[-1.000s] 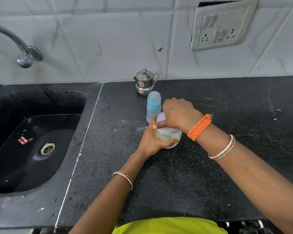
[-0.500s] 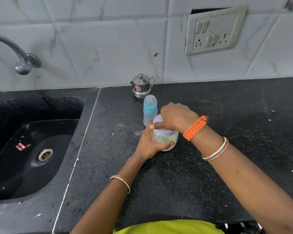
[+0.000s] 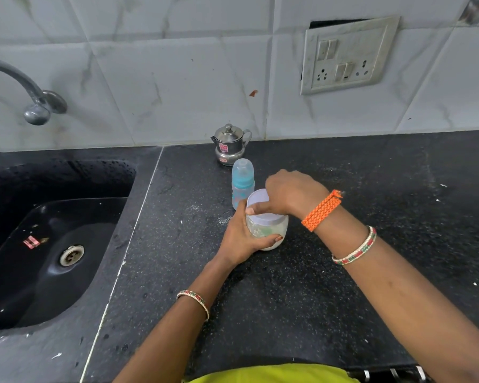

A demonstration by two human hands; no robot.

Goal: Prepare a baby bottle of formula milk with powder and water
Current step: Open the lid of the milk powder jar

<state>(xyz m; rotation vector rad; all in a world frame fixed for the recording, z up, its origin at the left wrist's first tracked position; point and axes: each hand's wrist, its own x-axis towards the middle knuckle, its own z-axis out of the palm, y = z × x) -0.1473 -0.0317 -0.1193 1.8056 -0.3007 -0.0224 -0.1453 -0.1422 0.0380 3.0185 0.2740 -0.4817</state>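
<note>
**Both hands on the powder jar, bottle standing just behind**

Head view: your left hand [image 3: 241,239] wraps around the body of the clear jar [image 3: 271,233], which stands on the black speckled counter [image 3: 288,299]; the thumb lies across the jar's near side. Through the clear wall you can see a pale, whitish fill low in the jar, with a hint of green inside that is too indistinct to name. Your right hand [image 3: 291,193] comes down from above and is clamped on the pale lilac lid [image 3: 257,199], thumb along its front edge, fingers curled over the far side. The lid sits on the jar's mouth; whether it is screwed tight or loosened cannot be told.

The baby bottle [image 3: 242,182] stands upright just behind the jar, towards the wall, with its clear dome cap on and a turquoise collar below it. Its lower part is hidden by the jar and your left hand, so you cannot tell what is in it. Behind the bottle, near the tiled wall, stands a small steel pot [image 3: 228,146] with its knobbed lid on. To your left lies the black sink [image 3: 53,230], its walls beaded with drops.
</note>
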